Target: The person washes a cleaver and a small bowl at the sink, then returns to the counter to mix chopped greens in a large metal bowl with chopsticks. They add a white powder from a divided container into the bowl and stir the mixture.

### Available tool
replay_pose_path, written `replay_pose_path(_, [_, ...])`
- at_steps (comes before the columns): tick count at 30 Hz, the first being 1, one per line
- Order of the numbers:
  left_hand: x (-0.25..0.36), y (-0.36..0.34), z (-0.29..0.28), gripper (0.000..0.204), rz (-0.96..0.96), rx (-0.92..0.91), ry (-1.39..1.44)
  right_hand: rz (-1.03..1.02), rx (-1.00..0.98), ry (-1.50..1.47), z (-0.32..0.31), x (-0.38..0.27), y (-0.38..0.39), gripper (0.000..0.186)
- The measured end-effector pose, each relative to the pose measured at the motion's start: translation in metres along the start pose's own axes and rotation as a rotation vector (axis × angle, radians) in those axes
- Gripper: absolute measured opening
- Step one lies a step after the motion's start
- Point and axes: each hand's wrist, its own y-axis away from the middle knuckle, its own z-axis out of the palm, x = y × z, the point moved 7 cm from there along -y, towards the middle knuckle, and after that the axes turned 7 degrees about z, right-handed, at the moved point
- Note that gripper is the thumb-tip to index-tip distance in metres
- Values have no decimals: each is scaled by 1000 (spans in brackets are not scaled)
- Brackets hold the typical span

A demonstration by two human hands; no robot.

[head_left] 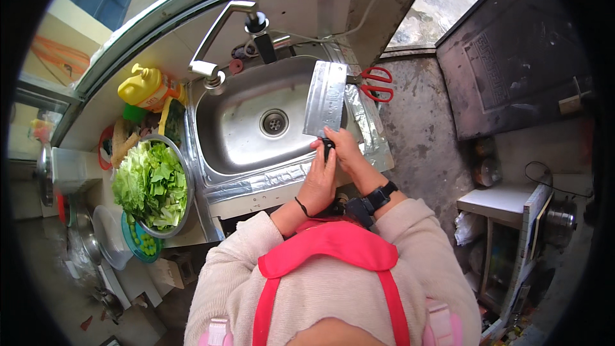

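Observation:
A cleaver (325,99) with a broad steel blade and a black handle is held upright in the picture over the right side of the steel sink (240,122). My left hand (317,179) closes on the handle from the left. On the other side, my right hand (347,150) grips it too, with fingertips by the base of the blade. My fingers partly cover the handle. Just right of the blade lie red-handled scissors (377,84) on the foil-covered sink edge.
A chrome faucet (214,38) arches over the sink's back left. Left of the sink stand a large bowl (189,182) heaped with chopped leafy greens (154,182) and a yellow pump bottle (144,86). A teal basin (138,243) holds small green pieces. At right is a low shelf unit (496,202).

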Motion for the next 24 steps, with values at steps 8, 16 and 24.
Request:
replay_pose_path(8, [20,-30,55,54,26,-77,245,-162,380,-197,-151,-62,92,24])
replay_pose_path(16, [-262,-127,3,58,-826,511,783,-166,734,-459,-292,12,213,20])
replay_pose_path(24, [-325,-171,16,54,-1081,723,794,-96,1218,-693,-328,169,377,19])
